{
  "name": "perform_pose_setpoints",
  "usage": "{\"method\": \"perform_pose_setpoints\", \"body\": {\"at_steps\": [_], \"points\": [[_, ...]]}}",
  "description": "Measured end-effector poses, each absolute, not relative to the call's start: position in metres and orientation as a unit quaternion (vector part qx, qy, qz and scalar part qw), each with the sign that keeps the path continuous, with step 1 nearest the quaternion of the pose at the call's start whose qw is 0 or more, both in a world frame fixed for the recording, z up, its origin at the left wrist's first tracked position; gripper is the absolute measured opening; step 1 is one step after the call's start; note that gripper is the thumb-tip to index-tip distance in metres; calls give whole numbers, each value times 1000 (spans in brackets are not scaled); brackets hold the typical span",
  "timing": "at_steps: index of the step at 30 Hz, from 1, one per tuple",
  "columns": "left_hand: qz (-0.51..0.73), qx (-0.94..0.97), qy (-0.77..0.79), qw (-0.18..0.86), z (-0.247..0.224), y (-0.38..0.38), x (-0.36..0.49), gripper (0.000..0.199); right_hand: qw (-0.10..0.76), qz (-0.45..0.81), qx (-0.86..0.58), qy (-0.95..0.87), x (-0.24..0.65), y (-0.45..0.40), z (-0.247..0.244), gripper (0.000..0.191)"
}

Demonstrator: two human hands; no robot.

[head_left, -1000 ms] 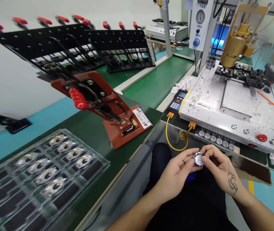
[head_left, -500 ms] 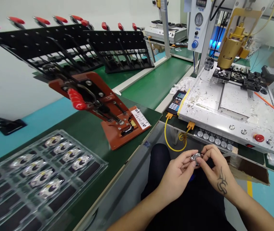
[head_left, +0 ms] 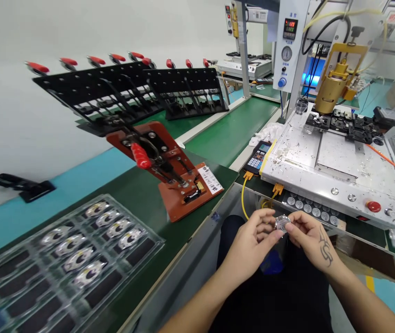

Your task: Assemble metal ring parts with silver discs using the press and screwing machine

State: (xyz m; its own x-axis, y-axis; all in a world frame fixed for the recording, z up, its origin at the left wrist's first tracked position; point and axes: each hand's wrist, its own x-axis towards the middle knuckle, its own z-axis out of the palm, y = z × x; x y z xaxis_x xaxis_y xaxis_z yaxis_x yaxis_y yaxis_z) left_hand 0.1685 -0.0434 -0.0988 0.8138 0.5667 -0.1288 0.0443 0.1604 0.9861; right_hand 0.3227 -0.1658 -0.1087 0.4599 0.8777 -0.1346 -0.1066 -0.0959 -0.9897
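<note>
A small round silver metal part (head_left: 282,223) is held up between both hands above the lap. My left hand (head_left: 255,238) pinches its left edge between thumb and curled fingers. On the other side my right hand (head_left: 306,233), below a tattooed wrist, grips it with thumb and forefinger. To the left, a clear plastic tray (head_left: 128,270) holds several silver parts (head_left: 79,259) in its upper pockets. Between tray and hands stands a red-brown clamp fixture (head_left: 174,201) with a red handle, its upper plate tilted up.
At the right is a white machine (head_left: 301,171) with a gold cylinder (head_left: 329,92). Round parts (head_left: 308,208) lie in a row under its front edge. A keypad controller (head_left: 258,157) with a yellow cable (head_left: 243,199) sits beside it. Black clamp racks (head_left: 107,88) stand behind.
The view has shifted, so the fixture and tray appear further right. The silver part shows more of its flat face between the hands, and the left fingers are slightly more spread.
</note>
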Motion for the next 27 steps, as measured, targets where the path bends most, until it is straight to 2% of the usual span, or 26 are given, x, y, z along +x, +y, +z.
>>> {"method": "perform_pose_setpoints", "body": {"at_steps": [4,11,17,21,24,27], "points": [[182,607,251,732,-98,-49,168,30,604,417,-608,-303,315,-164,-110,43],[186,622,250,718,-92,-50,165,28,588,401,-622,-327,311,-163,-102,44],[178,627,247,717,-92,-45,162,33,559,394,-618,-388,319,-164,-103,36],[192,648,263,688,-94,-43,162,29,460,280,-607,-585,334,-161,-97,52],[198,670,264,665,-87,-39,156,25,390,188,-583,-687,339,-154,-92,41],[212,728,237,607,-61,-21,139,23,403,137,-564,-708,343,-143,-92,39]]}}
